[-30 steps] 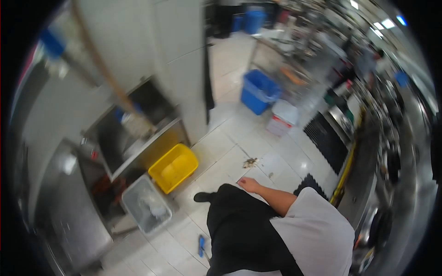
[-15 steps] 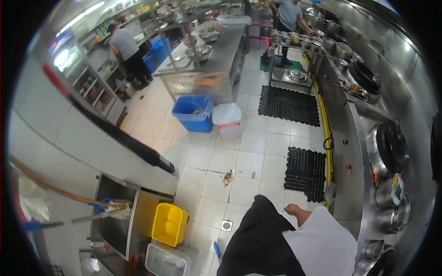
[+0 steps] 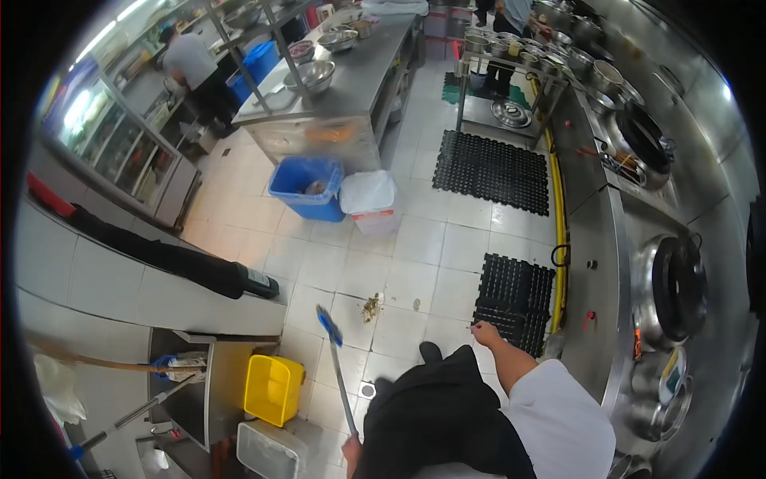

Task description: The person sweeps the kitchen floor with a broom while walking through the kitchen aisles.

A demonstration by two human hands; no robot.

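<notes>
My left hand (image 3: 352,452) is closed round the grey handle of a broom (image 3: 341,375) near the bottom edge. The broom's blue head is raised to the left of a small heap of brown and pale scraps (image 3: 371,307) on the tiles; whether it touches the floor I cannot tell. My right hand (image 3: 483,333) hangs in front of me over the edge of a black rubber mat (image 3: 515,299), fingers curled in, with nothing visible in them. A dark apron and a white sleeve cover much of the lower view.
A yellow bin (image 3: 274,389) and a clear plastic tub (image 3: 267,453) stand at lower left. Ahead are a blue bin (image 3: 307,188) and a white-lined bin (image 3: 369,203). Stoves with woks (image 3: 672,287) run along the right. Two people work farther off.
The broom has come into full view in my left hand, its head lifted up and left. My right arm reaches farther forward. The whole view has shifted as I moved.
</notes>
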